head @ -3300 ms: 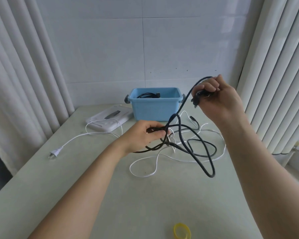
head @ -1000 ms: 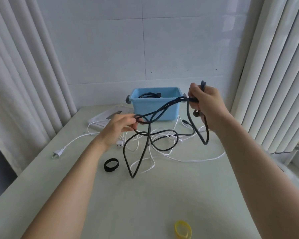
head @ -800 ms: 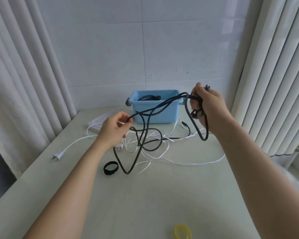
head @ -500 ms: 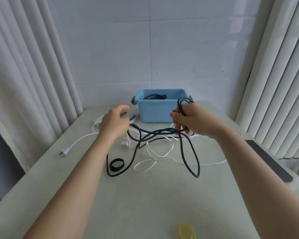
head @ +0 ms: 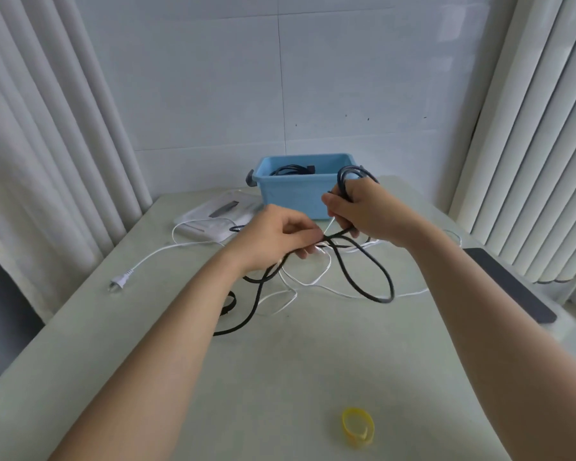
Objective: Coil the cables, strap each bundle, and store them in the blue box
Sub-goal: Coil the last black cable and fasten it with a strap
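The pale green desk lies bare across its near half, save for a small yellow strap loop close to the near edge, so the widest open room is there, between the forearms. White pleated curtains hang close along the left and right edges, and a white tiled wall stands behind the far edge. Against that far edge sits the open blue plastic box, a coiled black cable already inside it. A flat white device lies near the far left corner, and a dark flat slab lies along the right edge. Above the middle of the desk, the left hand pinches the thick black cable in a closed grip, and the right hand is closed around several gathered loops of it, one loop hanging down to the desk. A thin white cable sprawls beneath, its plug toward the left edge; a black strap ring shows beside the left forearm.
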The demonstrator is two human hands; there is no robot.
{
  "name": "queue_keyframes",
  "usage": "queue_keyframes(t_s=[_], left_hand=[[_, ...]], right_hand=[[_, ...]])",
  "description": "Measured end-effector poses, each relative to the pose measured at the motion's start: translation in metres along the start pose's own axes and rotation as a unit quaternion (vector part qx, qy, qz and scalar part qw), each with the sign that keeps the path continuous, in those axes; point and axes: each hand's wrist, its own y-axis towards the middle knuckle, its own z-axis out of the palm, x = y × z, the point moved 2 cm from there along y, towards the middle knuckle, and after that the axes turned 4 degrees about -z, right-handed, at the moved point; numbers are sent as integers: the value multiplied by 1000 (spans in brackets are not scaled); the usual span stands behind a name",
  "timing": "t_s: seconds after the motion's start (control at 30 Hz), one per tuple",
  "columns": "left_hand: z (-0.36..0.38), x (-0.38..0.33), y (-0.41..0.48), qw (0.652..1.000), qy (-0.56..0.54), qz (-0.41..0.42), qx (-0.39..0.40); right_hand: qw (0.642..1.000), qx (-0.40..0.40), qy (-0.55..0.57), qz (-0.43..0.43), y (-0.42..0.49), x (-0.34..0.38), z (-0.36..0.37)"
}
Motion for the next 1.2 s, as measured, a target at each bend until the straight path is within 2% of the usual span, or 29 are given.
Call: queue_keyframes(t_s=[0.07,0.17,0.3,0.37,0.43,0.5,0.57,0.63,0.7,0.77,0.83,0.9,0.97,1.07,1.13,1.2], left_hand=[[-12,10,1,998,-10,-6,-68],[-33,34,7,976,14,-36,-216],[-58,75,8,925,-27,-95,-366],[-68,94,9,894,-110,-144,-409],[-71,106,9,849,-230,-180,-440],[-71,114,7,805,-305,-202,-468],[-70,121,5,771,-355,-222,-480],[-69,126,6,753,-377,-239,-483],[-71,127,9,765,-328,-249,-495],[-66,112,10,803,-227,-236,-499],[-58,89,10,843,-143,-172,-490],[-49,65,11,883,-91,-102,-448],[-35,45,14,933,-79,-46,-349],[-9,28,17,988,-61,3,-142],[9,29,19,998,-57,7,-22],[22,32,20,999,-35,30,13]], right_hand=[[999,43,-25,23,-2,-8,-3],[994,83,-27,62,-6,-22,-10],[995,41,-5,91,-8,-42,-31],[996,31,45,77,-12,-53,-43],[993,18,104,61,-17,-59,-50],[985,-58,148,68,-18,-65,-53],[961,-178,177,115,-14,-72,-53],[934,-233,223,153,-11,-76,-51],[915,-230,283,172,-7,-76,-46],[916,-188,306,179,-6,-72,-42],[926,-138,312,162,-6,-66,-38],[921,-95,350,143,-7,-59,-35],[911,-50,387,133,-8,-52,-33],[906,14,404,125,-8,-46,-28],[898,52,420,117,-7,-42,-25],[888,96,436,109,-8,-41,-21]])
